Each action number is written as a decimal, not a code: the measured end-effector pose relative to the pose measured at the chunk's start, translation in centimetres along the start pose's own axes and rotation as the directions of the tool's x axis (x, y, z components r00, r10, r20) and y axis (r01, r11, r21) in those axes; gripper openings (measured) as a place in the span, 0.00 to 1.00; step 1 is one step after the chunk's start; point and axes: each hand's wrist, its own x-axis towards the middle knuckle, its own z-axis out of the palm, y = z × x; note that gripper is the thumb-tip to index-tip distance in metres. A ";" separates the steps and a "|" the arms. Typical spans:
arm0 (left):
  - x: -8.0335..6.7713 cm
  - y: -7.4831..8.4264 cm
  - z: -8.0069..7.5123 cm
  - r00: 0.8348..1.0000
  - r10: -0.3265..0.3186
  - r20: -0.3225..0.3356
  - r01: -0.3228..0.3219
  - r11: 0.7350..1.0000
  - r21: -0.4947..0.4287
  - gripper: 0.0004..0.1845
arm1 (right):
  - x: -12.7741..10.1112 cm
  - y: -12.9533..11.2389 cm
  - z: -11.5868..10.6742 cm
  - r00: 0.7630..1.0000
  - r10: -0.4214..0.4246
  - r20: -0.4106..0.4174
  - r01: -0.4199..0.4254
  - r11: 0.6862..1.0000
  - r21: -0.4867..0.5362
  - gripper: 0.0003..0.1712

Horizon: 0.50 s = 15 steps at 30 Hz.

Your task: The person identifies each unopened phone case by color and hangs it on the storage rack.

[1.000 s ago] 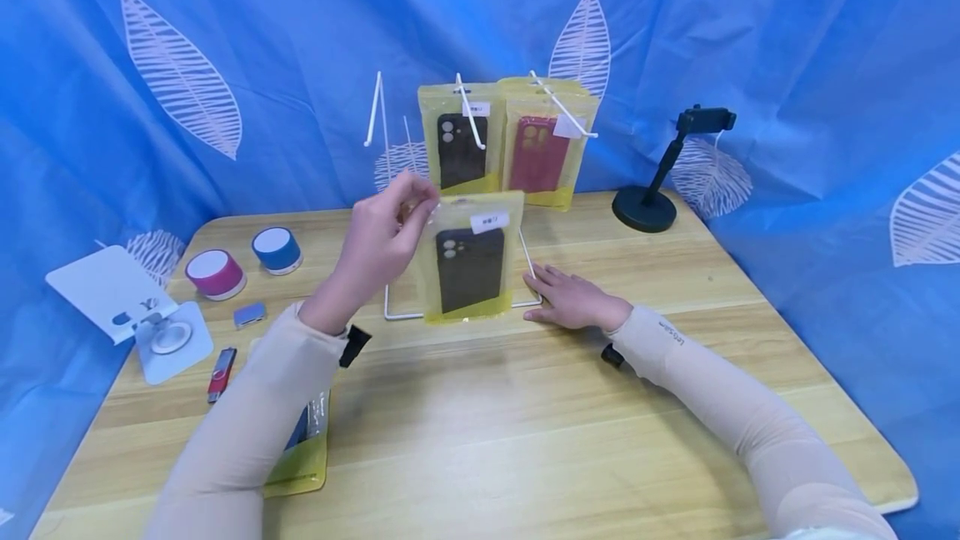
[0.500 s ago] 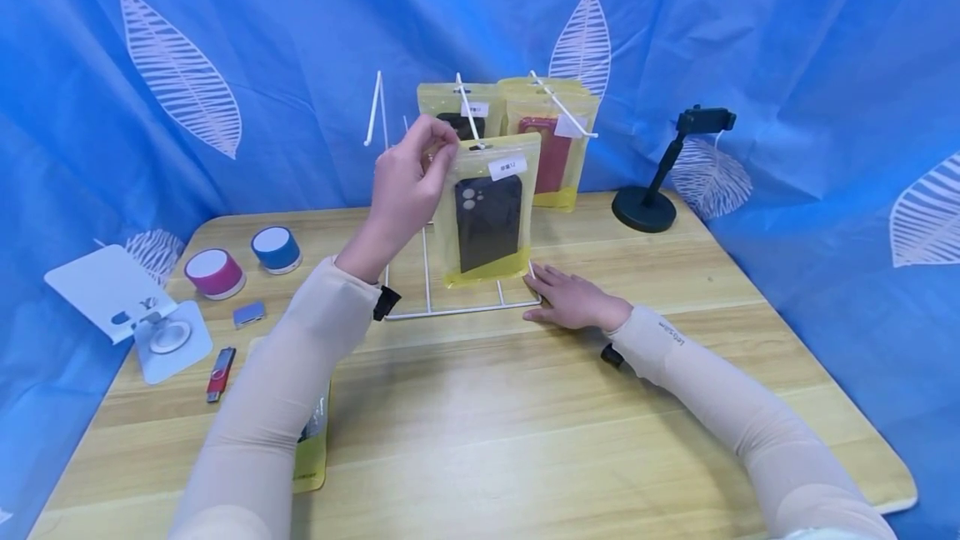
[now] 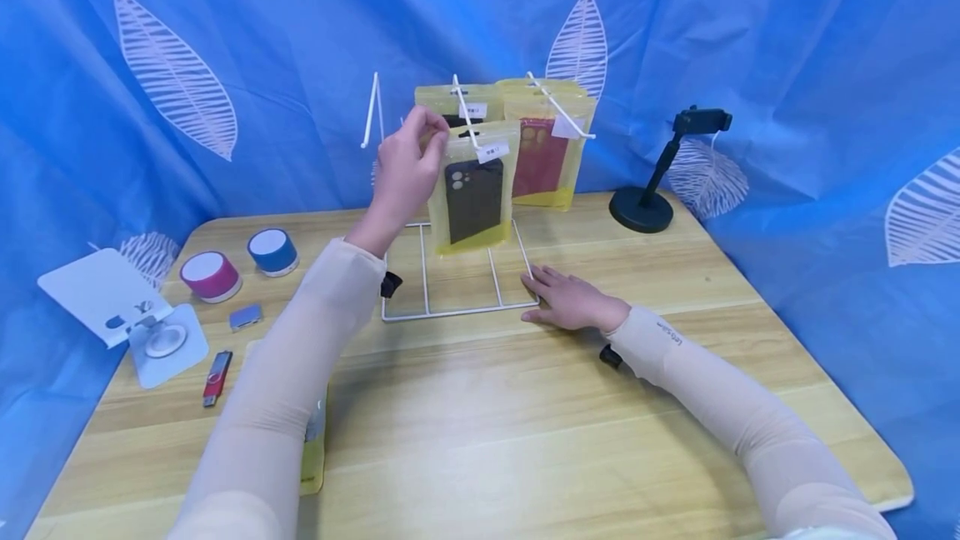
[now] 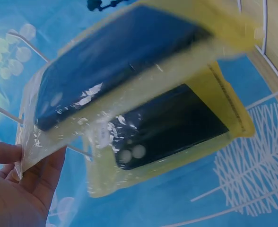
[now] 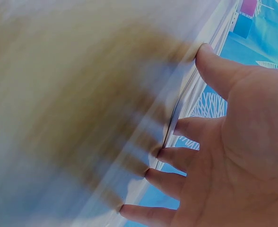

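My left hand [image 3: 408,161] pinches the upper left corner of a clear-and-yellow pouch [image 3: 486,232] with a dark phone case [image 3: 474,200] inside. In the left wrist view, thumb and fingers grip that pouch [image 4: 30,151] at its top end. The tip of the rack's middle hook [image 3: 465,111] overlaps its hang hole. Behind it, another pouch with a dark phone case [image 4: 172,127] hangs on the same hook. My right hand [image 3: 573,300] lies flat with fingers spread, fingertips at the front right corner of the white wire rack [image 3: 457,311].
Pouches with a red phone case [image 3: 540,158] hang on the right hook; the left hook [image 3: 371,111] is bare. A black phone stand [image 3: 643,208] stands right. Leftward are a white stand [image 3: 168,348], two round speakers [image 3: 212,275], USB sticks [image 3: 217,377] and a pouch [image 3: 313,457] under my arm.
My left hand has carried the pouch up and then back toward the rack, to the middle hook's tip. The right hand stays at the rack's corner.
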 end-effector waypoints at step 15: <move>4.6 -2.4 1.6 0.998 -0.032 -0.056 0.036 0.997 0.068 0.08 | 0.1 0.6 0.4 1.000 0.004 0.011 -0.004 1.000 -0.010 0.46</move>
